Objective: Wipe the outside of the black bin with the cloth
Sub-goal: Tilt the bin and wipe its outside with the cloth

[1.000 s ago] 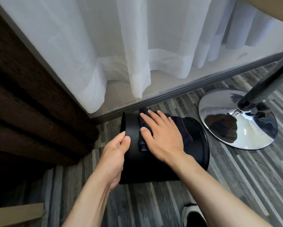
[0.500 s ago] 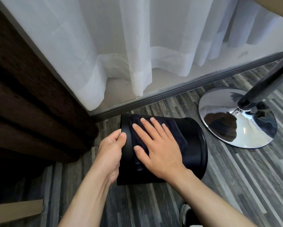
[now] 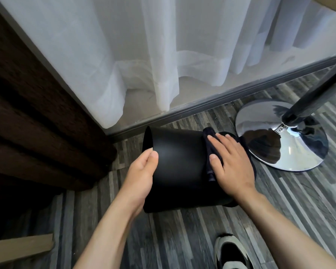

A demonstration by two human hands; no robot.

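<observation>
We are looking down at the black bin [image 3: 179, 167], which is lying on its side on the grey plank floor [image 3: 291, 206], rim toward the left, just in front of the baseboard [image 3: 221, 98] under the white sheer curtain [image 3: 143, 55]. Our left hand [image 3: 142, 177] is gripping the rim end: the thumb is lying on the outer wall and the fingers are curling around the edge, their tips hidden from us. Our right hand [image 3: 232, 162] is lying flat and spread, fingers extended, pressing the dark cloth [image 3: 209, 158] against the bin's outer wall near its base end; it is not closing around the cloth. The cloth is bunching in folds at the fingertips, and it is draping over the far side of the bin. The chrome pedestal base [image 3: 291, 150] is standing just beside the bin's base end. A shoe [image 3: 231, 251] is showing at the bottom edge. We are finding no readable writing or brand on any of these.
</observation>
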